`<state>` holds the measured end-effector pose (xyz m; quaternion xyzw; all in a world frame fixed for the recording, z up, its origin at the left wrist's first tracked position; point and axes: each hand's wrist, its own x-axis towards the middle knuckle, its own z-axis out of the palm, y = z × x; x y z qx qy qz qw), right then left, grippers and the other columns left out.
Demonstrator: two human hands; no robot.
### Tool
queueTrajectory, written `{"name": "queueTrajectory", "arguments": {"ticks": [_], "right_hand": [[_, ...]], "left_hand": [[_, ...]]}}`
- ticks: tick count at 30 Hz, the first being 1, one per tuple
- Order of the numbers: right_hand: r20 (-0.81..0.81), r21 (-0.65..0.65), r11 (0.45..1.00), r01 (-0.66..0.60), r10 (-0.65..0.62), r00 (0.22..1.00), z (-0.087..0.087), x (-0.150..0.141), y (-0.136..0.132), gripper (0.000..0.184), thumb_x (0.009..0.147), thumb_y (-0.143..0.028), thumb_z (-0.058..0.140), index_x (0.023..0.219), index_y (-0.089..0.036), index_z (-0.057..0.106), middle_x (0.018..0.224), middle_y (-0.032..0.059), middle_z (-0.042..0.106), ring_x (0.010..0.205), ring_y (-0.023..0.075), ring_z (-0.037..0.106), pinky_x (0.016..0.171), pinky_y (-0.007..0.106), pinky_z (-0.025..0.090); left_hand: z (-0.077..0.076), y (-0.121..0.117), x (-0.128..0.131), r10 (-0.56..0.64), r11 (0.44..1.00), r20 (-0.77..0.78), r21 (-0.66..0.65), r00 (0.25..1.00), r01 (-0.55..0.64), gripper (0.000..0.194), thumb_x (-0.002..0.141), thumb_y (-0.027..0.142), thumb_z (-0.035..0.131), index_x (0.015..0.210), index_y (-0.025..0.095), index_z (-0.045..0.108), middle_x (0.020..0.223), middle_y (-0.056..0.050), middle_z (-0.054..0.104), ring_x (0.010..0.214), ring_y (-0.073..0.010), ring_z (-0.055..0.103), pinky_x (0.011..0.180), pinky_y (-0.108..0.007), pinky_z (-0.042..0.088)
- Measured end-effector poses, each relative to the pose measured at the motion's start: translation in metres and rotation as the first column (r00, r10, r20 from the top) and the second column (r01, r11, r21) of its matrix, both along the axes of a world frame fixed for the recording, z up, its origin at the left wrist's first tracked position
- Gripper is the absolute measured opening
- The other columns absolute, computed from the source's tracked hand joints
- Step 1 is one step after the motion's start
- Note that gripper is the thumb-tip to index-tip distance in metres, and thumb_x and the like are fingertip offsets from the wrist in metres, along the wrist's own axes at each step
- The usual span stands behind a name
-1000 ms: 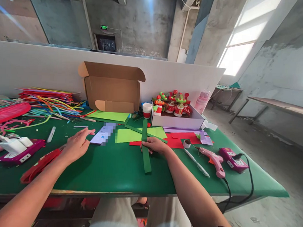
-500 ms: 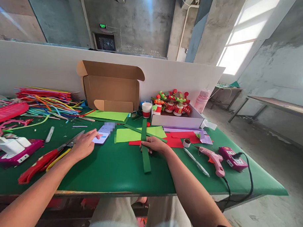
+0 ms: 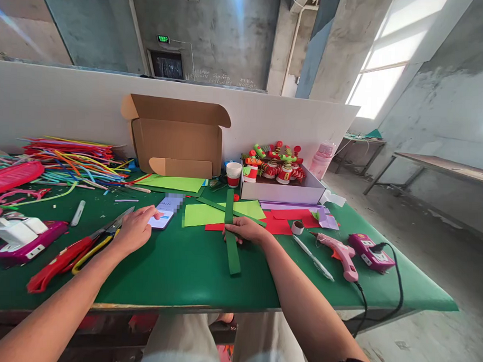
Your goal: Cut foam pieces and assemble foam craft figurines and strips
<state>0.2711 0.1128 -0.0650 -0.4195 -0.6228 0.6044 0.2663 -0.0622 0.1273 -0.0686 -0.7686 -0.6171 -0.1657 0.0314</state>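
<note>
My left hand (image 3: 133, 231) reaches over the table with a finger stretched out onto the lit screen of a smartphone (image 3: 161, 221). Between the fingers and thumb of my right hand (image 3: 248, 230) is a long dark green paper strip (image 3: 233, 259), held lengthwise away from me. A second green paper strip (image 3: 211, 203) crosses it at a slant; whether my fingers also grip that one I cannot tell. Light green paper (image 3: 198, 215) and red paper (image 3: 281, 226) lie beneath and behind the strips. Red-handled scissors (image 3: 64, 259) rest close to my left wrist.
Behind stand an open cardboard box (image 3: 177, 142), paper cups (image 3: 234, 175) and a white box (image 3: 283, 193) of red and green crafted figures. Pipe cleaners (image 3: 76, 162) pile up at left. At right lie a pen (image 3: 313, 258), a tape roll (image 3: 297, 227) and a corded glue gun (image 3: 340, 253).
</note>
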Motion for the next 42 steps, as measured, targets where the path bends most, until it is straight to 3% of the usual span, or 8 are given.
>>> {"name": "queueTrajectory", "arguments": {"ticks": [9, 13, 28, 33, 38, 42], "right_hand": [[0.014, -0.011, 1.0, 0.005, -0.004, 1.0, 0.001, 0.001, 0.0, 0.025, 0.094, -0.031, 0.059, 0.076, -0.013, 0.064, 0.07, 0.0016, 0.069, 0.043, 0.0042, 0.044, 0.041, 0.017, 0.037], [0.024, -0.012, 1.0, -0.002, 0.002, 1.0, 0.002, 0.001, 0.0, 0.025, 0.096, -0.026, 0.055, 0.077, -0.013, 0.064, 0.069, 0.0014, 0.069, 0.042, 0.0038, 0.044, 0.041, 0.017, 0.037], [0.034, 0.014, 1.0, -0.004, 0.003, 0.999, -0.003, 0.001, 0.003, 0.03, 0.093, -0.037, 0.061, 0.076, -0.013, 0.064, 0.07, 0.0016, 0.068, 0.044, 0.0041, 0.044, 0.042, 0.017, 0.037], [0.025, 0.001, 1.0, -0.004, 0.004, 1.0, -0.003, 0.002, 0.002, 0.032, 0.094, -0.04, 0.06, 0.077, -0.013, 0.065, 0.069, 0.0013, 0.068, 0.043, 0.004, 0.043, 0.041, 0.017, 0.037], [0.022, -0.01, 1.0, 0.012, -0.012, 1.0, -0.003, 0.001, 0.002, 0.03, 0.095, -0.036, 0.06, 0.076, -0.013, 0.064, 0.067, 0.0008, 0.068, 0.041, 0.0036, 0.043, 0.04, 0.017, 0.036], [0.013, -0.009, 1.0, 0.011, -0.011, 1.0, -0.001, 0.0, 0.001, 0.028, 0.094, -0.034, 0.06, 0.076, -0.013, 0.065, 0.068, 0.0013, 0.068, 0.042, 0.0038, 0.043, 0.04, 0.017, 0.037]], "left_hand": [[-0.005, 0.004, 0.0, -0.025, 0.999, 0.017, -0.02, 1.0, 0.026, 0.041, 0.063, 0.003, 0.037, 0.092, 0.023, 0.058, 0.124, -0.009, 0.069, 0.132, -0.0267, 0.052, 0.101, -0.046, 0.042], [-0.004, 0.004, -0.003, -0.041, 0.999, 0.035, 0.034, 0.999, 0.04, 0.038, 0.064, 0.003, 0.036, 0.09, 0.024, 0.054, 0.125, -0.009, 0.069, 0.131, -0.0246, 0.053, 0.103, -0.044, 0.041], [-0.001, 0.004, -0.005, 0.037, 0.998, 0.091, 0.048, 0.995, -0.041, 0.038, 0.062, 0.005, 0.039, 0.09, 0.025, 0.054, 0.124, -0.006, 0.07, 0.131, -0.0251, 0.051, 0.103, -0.045, 0.041], [0.004, -0.001, -0.003, 0.036, 0.997, 0.114, 0.061, 0.993, -0.043, 0.034, 0.065, 0.006, 0.039, 0.09, 0.025, 0.051, 0.12, -0.006, 0.072, 0.12, -0.0273, 0.058, 0.099, -0.046, 0.043], [0.012, -0.002, 0.006, -0.035, 0.999, 0.077, 0.029, 0.996, 0.032, 0.034, 0.064, 0.008, 0.041, 0.088, 0.027, 0.056, 0.109, -0.003, 0.074, 0.11, -0.0268, 0.063, 0.092, -0.039, 0.047], [0.018, 0.014, 0.006, 0.042, 0.998, 0.109, 0.039, 0.993, -0.046, 0.033, 0.064, 0.006, 0.04, 0.086, 0.027, 0.056, 0.112, -0.003, 0.073, 0.111, -0.0285, 0.063, 0.087, -0.041, 0.048]]}}
